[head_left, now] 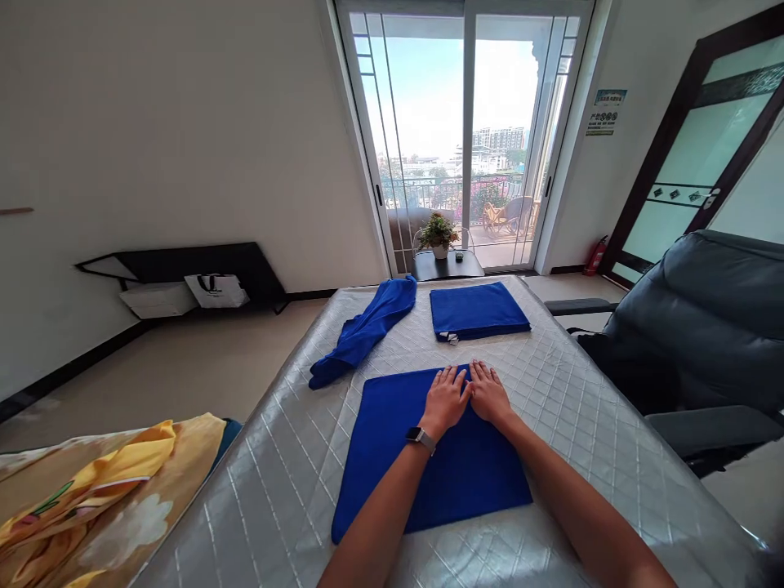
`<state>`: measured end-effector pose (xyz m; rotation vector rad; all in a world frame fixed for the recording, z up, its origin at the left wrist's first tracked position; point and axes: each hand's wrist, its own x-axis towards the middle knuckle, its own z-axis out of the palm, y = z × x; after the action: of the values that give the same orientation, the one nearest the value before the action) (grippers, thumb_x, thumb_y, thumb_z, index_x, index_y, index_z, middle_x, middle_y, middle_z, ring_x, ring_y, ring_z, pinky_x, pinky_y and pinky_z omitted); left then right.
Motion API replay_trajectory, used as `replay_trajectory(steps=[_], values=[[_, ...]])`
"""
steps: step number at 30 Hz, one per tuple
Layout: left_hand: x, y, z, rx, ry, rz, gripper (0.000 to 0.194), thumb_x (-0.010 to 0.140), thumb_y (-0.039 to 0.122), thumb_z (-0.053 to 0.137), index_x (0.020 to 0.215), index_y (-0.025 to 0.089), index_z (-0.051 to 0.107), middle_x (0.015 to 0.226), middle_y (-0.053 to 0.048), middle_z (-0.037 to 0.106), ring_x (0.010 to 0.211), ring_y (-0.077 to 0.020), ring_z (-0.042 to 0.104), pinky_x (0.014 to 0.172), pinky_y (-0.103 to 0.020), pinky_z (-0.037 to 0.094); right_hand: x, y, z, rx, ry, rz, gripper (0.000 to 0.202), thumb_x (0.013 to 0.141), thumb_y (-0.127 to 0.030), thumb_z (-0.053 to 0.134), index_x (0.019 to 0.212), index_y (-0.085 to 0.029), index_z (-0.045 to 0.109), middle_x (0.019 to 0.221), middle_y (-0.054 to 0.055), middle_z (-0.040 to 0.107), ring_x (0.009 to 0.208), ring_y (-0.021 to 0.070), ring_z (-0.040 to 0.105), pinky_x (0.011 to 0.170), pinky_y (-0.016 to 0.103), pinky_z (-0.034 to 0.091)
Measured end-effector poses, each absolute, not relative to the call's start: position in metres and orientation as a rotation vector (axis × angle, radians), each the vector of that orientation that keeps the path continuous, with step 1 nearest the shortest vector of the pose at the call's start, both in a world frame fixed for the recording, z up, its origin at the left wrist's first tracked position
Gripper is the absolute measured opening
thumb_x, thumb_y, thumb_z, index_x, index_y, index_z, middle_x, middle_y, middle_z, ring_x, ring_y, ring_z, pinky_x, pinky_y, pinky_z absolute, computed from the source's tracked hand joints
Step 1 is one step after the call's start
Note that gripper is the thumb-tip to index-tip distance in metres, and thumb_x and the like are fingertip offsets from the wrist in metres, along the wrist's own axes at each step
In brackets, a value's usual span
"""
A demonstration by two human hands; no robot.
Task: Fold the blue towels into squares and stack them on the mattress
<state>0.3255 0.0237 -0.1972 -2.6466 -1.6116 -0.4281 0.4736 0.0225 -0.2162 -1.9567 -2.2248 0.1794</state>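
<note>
A blue cloth point(392, 441) lies flat in front of me on a silver quilted surface point(275, 474). Both hands rest on its far edge, side by side near the middle. My left hand point(447, 398), with a watch point(420, 438) on the wrist, lies palm down with fingers stretched forward. Flat beside it is my right hand point(488, 389), fingers also extended and the thumbs close together. Beyond them sits a neatly folded stack of blue cloth point(478, 309) with a white tag at its near edge. A loose, crumpled blue cloth point(367, 327) is to its left.
A black armchair point(704, 327) stands along the right side. At lower left is a floral yellow cloth point(122, 506). Behind the far edge, a small table point(450, 265) holds a potted plant point(439, 233) before sliding glass doors. A white bag point(217, 291) rests by the left wall.
</note>
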Motion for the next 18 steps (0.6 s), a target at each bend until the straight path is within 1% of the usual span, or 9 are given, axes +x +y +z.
replay_trajectory(steps=[2,4,7,10,13,15,18], values=[[0.339,0.024,-0.204,-2.655,-1.623,-0.452,0.060,0.107,0.050,0.022,0.150,0.020,0.050,0.160,-0.009,0.045,0.151,-0.0232,0.036,0.125,-0.045,0.029,0.474,0.023,-0.217,-1.948,-2.233,0.175,0.063,0.105,-0.033,0.020,0.162,-0.007,0.025,0.169,0.009,0.018,0.158,0.0217,0.014,0.127,0.042,0.009],[0.330,0.025,-0.208,-2.625,-1.668,-0.417,0.060,0.106,0.052,0.023,0.153,0.022,0.046,0.162,-0.009,0.042,0.152,-0.0231,0.034,0.126,-0.045,0.028,0.474,0.023,-0.216,-1.951,-2.205,0.173,0.064,0.105,-0.036,0.020,0.162,-0.007,0.025,0.169,0.009,0.019,0.157,0.0217,0.014,0.127,0.042,0.008],[0.285,0.028,-0.208,-2.555,-1.773,-0.331,0.064,0.105,0.057,0.023,0.156,0.023,0.042,0.164,-0.010,0.037,0.154,-0.0242,0.031,0.126,-0.046,0.027,0.472,0.023,-0.213,-1.969,-2.162,0.205,0.066,0.106,-0.042,0.019,0.163,-0.008,0.024,0.169,0.009,0.019,0.157,0.0216,0.014,0.127,0.043,0.008],[0.223,0.027,-0.206,-2.457,-1.907,-0.286,0.068,0.105,0.058,0.022,0.157,0.019,0.040,0.164,-0.015,0.036,0.153,-0.0285,0.031,0.125,-0.051,0.028,0.471,0.023,-0.210,-1.982,-2.161,0.258,0.067,0.106,-0.044,0.019,0.163,-0.010,0.022,0.170,0.007,0.017,0.158,0.0201,0.012,0.128,0.042,0.007],[0.172,0.022,-0.208,-2.328,-2.045,-0.238,0.068,0.104,0.057,0.024,0.158,0.017,0.037,0.166,-0.015,0.032,0.154,-0.0296,0.029,0.126,-0.050,0.025,0.471,0.022,-0.209,-1.997,-2.165,0.273,0.067,0.106,-0.044,0.018,0.164,-0.010,0.022,0.170,0.006,0.016,0.158,0.0192,0.010,0.128,0.041,0.005],[0.153,0.019,-0.211,-2.275,-2.096,-0.232,0.069,0.104,0.058,0.025,0.159,0.017,0.036,0.167,-0.015,0.029,0.155,-0.0292,0.027,0.126,-0.048,0.025,0.471,0.021,-0.208,-2.008,-2.172,0.259,0.067,0.106,-0.044,0.018,0.163,-0.010,0.022,0.170,0.007,0.016,0.158,0.0196,0.010,0.128,0.041,0.005],[0.147,0.016,-0.215,-2.260,-2.091,-0.278,0.071,0.104,0.059,0.024,0.159,0.016,0.036,0.167,-0.016,0.027,0.155,-0.0308,0.026,0.125,-0.049,0.027,0.471,0.021,-0.205,-2.016,-2.191,0.218,0.067,0.106,-0.043,0.017,0.163,-0.009,0.023,0.170,0.008,0.018,0.158,0.0203,0.012,0.127,0.041,0.007]])
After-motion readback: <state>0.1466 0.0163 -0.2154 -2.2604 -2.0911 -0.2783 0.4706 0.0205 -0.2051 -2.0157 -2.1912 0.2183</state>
